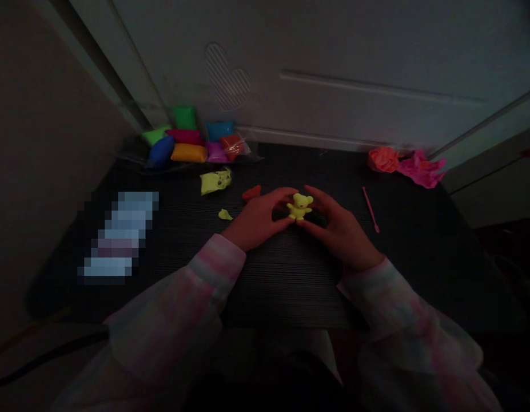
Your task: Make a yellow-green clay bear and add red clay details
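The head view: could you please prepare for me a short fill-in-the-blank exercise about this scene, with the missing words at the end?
Between the left hand and right hand is a figure shaped like a ____.
The figure's main colour is ____.
In the view, the pink stick lies to the ____ of the figure.
The striped shape on the pale panel is a ____.

Missing words: bear; yellow; right; heart.

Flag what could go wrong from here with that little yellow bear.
The yellow bear is close between the left hand and right hand, so a careless squeeze might misshape or topple it. The orange-red piece lies just beyond the left hand and could get knocked.
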{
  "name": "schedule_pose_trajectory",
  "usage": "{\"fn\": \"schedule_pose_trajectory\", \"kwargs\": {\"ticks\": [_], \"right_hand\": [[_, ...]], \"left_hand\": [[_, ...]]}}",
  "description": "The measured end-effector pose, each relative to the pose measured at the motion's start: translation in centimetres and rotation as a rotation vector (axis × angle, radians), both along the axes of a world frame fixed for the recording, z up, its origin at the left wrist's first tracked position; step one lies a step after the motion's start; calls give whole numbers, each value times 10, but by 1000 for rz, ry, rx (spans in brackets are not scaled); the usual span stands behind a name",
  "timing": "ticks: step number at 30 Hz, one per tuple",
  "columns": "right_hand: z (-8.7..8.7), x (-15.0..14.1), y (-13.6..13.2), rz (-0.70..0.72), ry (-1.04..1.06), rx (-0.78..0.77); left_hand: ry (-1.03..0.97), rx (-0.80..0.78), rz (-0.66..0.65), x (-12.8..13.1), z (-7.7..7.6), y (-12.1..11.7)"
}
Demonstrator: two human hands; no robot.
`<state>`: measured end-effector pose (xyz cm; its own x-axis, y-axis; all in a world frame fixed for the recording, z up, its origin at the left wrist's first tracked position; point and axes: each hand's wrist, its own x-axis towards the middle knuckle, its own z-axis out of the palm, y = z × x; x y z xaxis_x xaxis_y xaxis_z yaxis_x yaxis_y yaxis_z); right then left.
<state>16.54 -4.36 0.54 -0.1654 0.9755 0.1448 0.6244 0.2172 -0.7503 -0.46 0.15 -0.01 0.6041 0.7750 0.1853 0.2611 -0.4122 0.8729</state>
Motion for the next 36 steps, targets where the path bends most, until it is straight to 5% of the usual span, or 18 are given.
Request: {"fn": "schedule_pose_trajectory", "kwargs": {"ticks": [19,36], "right_hand": [[-6,5,8,-32,-122,-29],[-2,4,7,-67,-52,-2]], "left_hand": [[232,213,113,1,-6,0],[176,161,131,5,-4,-1]]}}
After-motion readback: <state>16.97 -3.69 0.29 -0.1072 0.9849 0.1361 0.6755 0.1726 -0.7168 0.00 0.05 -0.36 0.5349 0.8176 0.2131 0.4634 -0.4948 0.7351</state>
